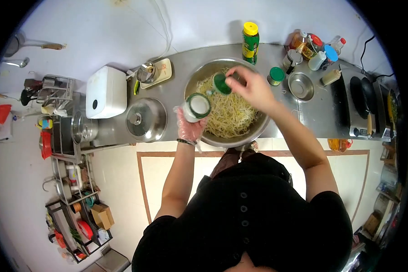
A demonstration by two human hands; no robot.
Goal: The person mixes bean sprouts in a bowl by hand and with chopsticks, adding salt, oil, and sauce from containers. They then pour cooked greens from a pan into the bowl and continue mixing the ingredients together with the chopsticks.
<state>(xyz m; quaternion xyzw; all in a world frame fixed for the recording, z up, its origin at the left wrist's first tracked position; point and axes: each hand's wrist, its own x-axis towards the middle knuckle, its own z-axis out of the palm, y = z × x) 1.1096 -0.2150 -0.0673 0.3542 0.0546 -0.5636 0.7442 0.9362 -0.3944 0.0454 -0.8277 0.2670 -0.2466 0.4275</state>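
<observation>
My left hand (190, 128), in a clear plastic glove, is closed around a jar (197, 108) with a green rim. White contents show through its open top. Between the fingers of my right hand (251, 88), which is bare, is a round green lid (221, 84). Both hands are over a large metal bowl (194, 78) filled with pale bean sprouts (233, 115). The jar is above the bowl's left side, and the lid is apart from it.
Behind the bowl stands a green bottle with a yellow cap (250, 43). To the right are a green-lidded jar (275, 76), a small metal bowl (301, 86), several condiment bottles and a cooker (360, 131). A lidded pot (146, 120) and white appliance (106, 93) stand left.
</observation>
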